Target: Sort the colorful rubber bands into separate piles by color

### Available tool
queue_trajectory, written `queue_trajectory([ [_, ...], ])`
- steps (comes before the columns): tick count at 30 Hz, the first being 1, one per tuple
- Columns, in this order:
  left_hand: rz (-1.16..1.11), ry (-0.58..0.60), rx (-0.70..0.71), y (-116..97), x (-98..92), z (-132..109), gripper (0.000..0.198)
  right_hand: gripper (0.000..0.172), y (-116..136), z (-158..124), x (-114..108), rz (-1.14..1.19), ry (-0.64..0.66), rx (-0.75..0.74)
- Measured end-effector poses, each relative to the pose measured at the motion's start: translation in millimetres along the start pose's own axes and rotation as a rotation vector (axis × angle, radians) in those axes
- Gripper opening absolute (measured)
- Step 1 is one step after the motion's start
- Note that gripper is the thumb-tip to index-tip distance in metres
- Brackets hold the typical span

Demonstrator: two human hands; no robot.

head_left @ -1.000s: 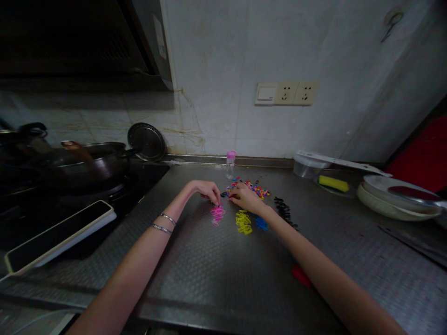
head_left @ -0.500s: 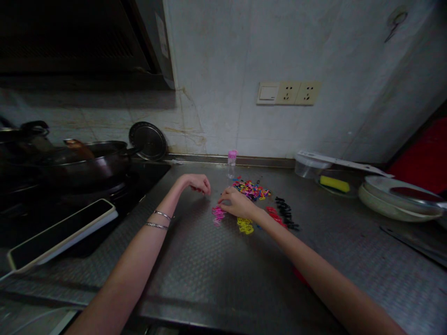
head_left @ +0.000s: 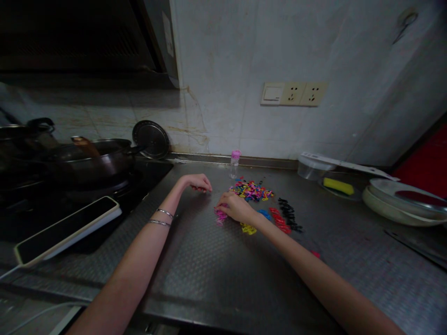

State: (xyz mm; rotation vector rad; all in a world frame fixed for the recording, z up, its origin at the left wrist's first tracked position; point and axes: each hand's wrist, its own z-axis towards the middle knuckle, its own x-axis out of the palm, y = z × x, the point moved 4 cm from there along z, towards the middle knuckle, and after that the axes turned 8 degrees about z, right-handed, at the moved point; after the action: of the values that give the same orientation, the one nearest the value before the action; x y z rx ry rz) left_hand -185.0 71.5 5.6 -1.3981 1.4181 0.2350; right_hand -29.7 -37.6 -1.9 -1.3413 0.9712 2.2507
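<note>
Small rubber bands lie sorted by colour on the steel counter. My right hand rests over the pink pile, its fingertips pinched down on it. Beside it lie a yellow pile, a blue pile, a red pile and a black pile. A mixed heap of bands sits just behind. My left hand hovers to the left of the heap, fingers curled under, and I cannot make out anything in them. Two bangles circle that wrist.
A small clear bottle with a pink cap stands by the wall. A phone lies at the stove's edge, with a pan and a lid behind. Plates, a sponge and a clear tub sit at right.
My right hand moved from the mixed heap down-left onto the pink pile. My left hand drew back from the pink pile and curled up.
</note>
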Motion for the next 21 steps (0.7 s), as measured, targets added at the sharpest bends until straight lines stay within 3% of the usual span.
queue_trajectory([
  [14,0.063,0.003,0.027,-2.5,5.3,7.8,0.038,0.019,-1.8,2.1,-11.7,0.176,-0.063,-0.015],
  [21,0.071,-0.111,0.089,-10.5,4.1,14.5,0.033,0.020,-10.7,-1.7,-26.4,0.284,-0.099,-0.017],
])
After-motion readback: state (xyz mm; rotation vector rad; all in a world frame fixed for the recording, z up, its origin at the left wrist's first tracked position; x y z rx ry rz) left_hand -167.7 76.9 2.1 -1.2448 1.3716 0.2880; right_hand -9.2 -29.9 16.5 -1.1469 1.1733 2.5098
